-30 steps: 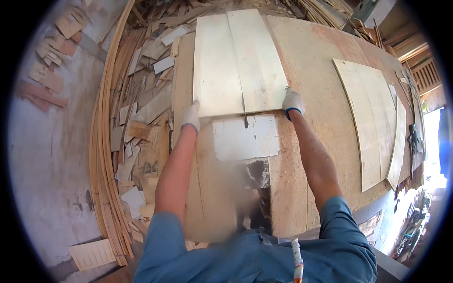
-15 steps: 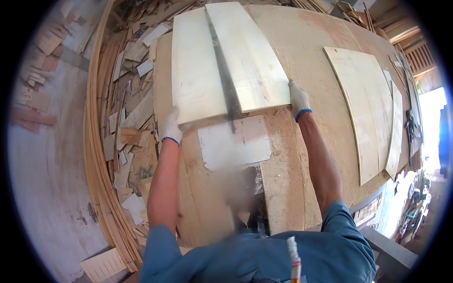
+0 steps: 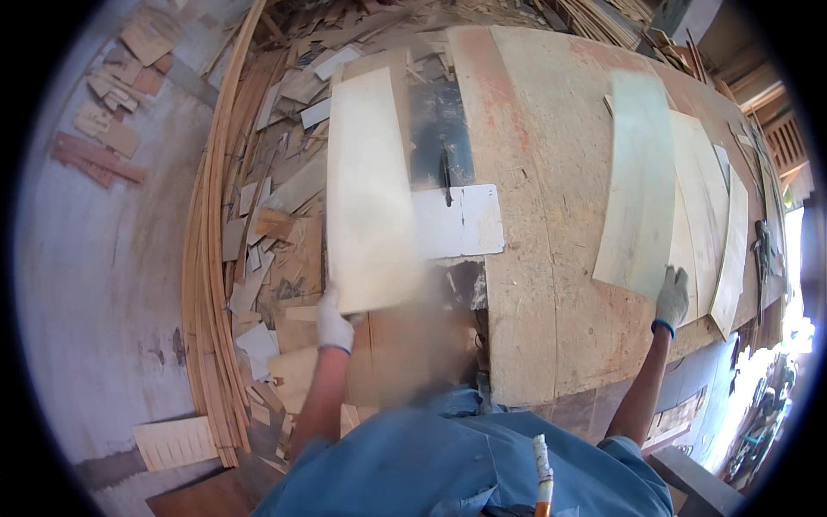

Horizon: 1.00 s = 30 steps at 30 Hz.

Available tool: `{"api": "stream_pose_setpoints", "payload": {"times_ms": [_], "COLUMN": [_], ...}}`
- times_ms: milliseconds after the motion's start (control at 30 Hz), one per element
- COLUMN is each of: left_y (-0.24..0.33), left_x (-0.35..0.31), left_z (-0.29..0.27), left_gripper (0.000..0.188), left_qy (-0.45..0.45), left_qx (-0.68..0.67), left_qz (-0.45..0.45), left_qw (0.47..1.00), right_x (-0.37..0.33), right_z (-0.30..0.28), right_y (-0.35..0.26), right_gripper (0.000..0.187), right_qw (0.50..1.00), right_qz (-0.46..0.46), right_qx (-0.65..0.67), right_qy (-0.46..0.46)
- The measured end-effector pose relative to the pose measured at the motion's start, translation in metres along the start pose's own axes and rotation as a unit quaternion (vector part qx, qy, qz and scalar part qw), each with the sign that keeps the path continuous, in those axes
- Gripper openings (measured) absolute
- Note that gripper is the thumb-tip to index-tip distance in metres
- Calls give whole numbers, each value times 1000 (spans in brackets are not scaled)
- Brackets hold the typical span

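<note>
My left hand (image 3: 335, 325), in a white glove with a blue cuff, grips the near left corner of a long pale plywood board (image 3: 370, 181). That board lies lengthwise along the left side of the wooden worktable (image 3: 525, 224). Farther right, my gloved right hand (image 3: 672, 297) grips the near right corner of a second pale plywood board (image 3: 636, 181), which overlaps other pale boards (image 3: 699, 198). Between the two boards, a thin dark upright blade (image 3: 447, 172) stands at a white plate (image 3: 461, 222) set in the tabletop. A blur hides the area just below the plate.
Long thin wooden strips (image 3: 211, 293) run along the table's left side. Wood offcuts (image 3: 280, 198) are heaped between them and the table. A cigarette (image 3: 543, 474) with long ash juts in at the bottom. More strips (image 3: 594, 21) lie beyond the far edge.
The two boards have come apart. My right hand has carried one to the right, over the other boards. My left hand has drawn its board nearer to me.
</note>
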<state>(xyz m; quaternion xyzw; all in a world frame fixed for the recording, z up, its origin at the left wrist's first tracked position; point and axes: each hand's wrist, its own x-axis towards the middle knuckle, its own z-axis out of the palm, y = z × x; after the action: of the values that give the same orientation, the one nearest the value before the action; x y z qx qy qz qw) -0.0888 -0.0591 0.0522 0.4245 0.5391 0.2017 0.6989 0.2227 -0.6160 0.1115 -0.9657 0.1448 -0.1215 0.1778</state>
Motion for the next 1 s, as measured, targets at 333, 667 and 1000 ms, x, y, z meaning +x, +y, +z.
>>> {"api": "stream_pose_setpoints", "payload": {"times_ms": [333,667,1000], "left_y": [-111,-128,-160], "left_x": [-206,-216,-231], "left_z": [-14,-39,-61], "left_gripper": [51,60,55], "left_qy": [-229,-231,-161], "left_qx": [533,-71,-346], "left_qz": [206,-55,-123], "left_qw": [788,969,916], "right_x": [-262,-283,-317], "right_z": [66,27,53], "right_y": [-11,-70,-66], "right_gripper": [43,40,33], "right_qw": [708,663,676], "right_qz": [52,11,-114], "right_qx": [387,417,409], "right_qy": [-589,-621,-603]}}
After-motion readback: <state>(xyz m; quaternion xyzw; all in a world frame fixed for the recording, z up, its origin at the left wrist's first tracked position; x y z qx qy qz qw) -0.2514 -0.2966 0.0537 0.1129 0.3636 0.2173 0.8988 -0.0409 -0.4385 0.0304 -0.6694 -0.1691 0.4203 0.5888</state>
